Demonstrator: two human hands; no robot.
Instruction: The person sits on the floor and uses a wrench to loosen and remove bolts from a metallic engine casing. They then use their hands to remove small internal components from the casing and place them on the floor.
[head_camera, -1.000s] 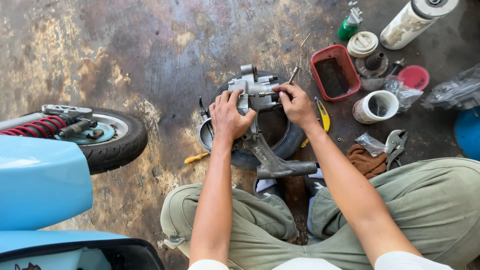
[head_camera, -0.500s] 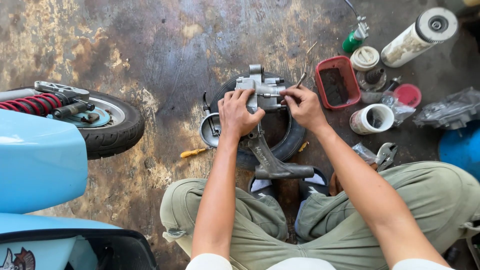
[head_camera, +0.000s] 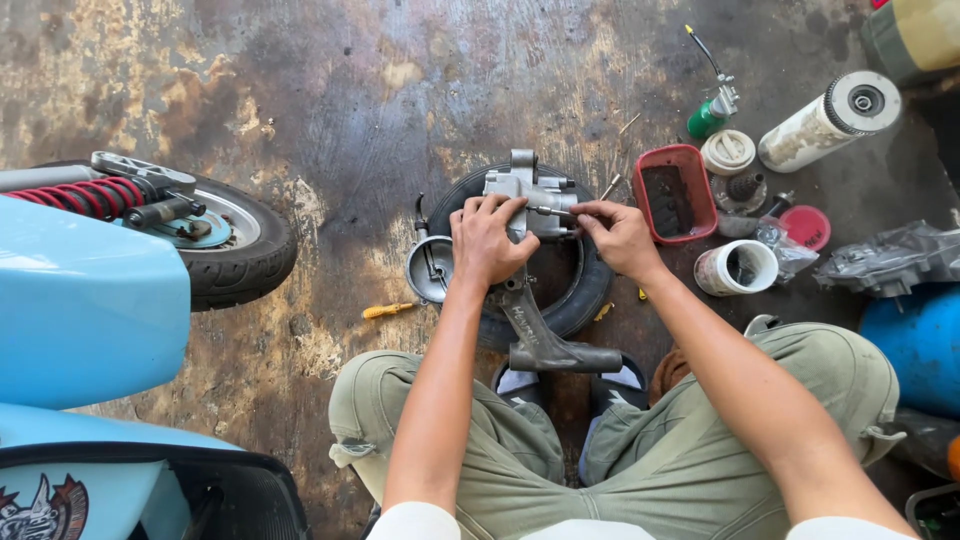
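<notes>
A grey cast-metal engine casing (head_camera: 530, 300) with a long arm rests on a small black tyre (head_camera: 580, 300) on the floor between my knees. My left hand (head_camera: 487, 240) grips the upper part of the casing. My right hand (head_camera: 618, 234) pinches a thin metal rod or bolt (head_camera: 548, 211) that sticks into the casing's top. A round metal bowl (head_camera: 430, 268) lies just left of the tyre.
A blue scooter (head_camera: 80, 300) with its rear wheel (head_camera: 235, 245) and red spring stands at left. A yellow screwdriver (head_camera: 390, 310) lies on the floor. At right are a red tray (head_camera: 672, 195), white tubs (head_camera: 738, 268), a red lid, a green spray bottle, a white cylinder (head_camera: 830, 120) and a blue drum (head_camera: 915, 345).
The view has shifted slightly. My right hand has moved from the casing's side to pinch the thin rod at its top; my left hand keeps its grip.
</notes>
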